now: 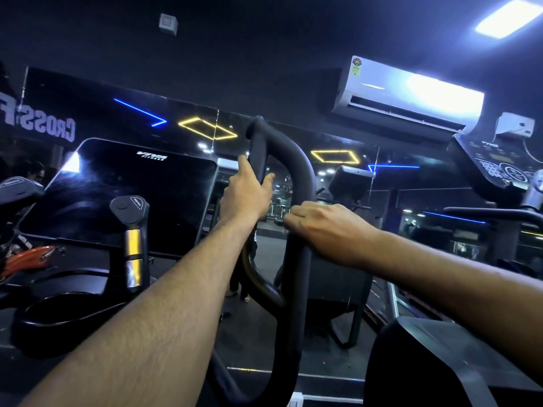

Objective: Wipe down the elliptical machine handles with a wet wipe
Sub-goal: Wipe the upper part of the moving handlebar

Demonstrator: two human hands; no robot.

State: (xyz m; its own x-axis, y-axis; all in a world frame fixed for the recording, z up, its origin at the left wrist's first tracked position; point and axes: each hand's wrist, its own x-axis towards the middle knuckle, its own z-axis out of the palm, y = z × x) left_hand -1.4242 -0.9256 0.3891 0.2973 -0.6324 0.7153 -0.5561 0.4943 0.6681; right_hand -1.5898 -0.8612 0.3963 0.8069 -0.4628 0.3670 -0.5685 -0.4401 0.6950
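Observation:
A black looped elliptical handle (296, 160) rises in the middle of the head view. My left hand (245, 193) grips the loop's left bar, thumb on the right side of it. Lower down, my right hand (320, 227) curls around the loop's right bar. No wet wipe shows; whatever lies under my right palm is hidden.
The machine's dark console screen (126, 195) stands at left, with a short fixed grip with metal sensor plates (132, 230) and a cup holder ring (64, 312) in front. A second machine's console (487, 163) is at right. A mirror wall and an air conditioner (411, 95) lie ahead.

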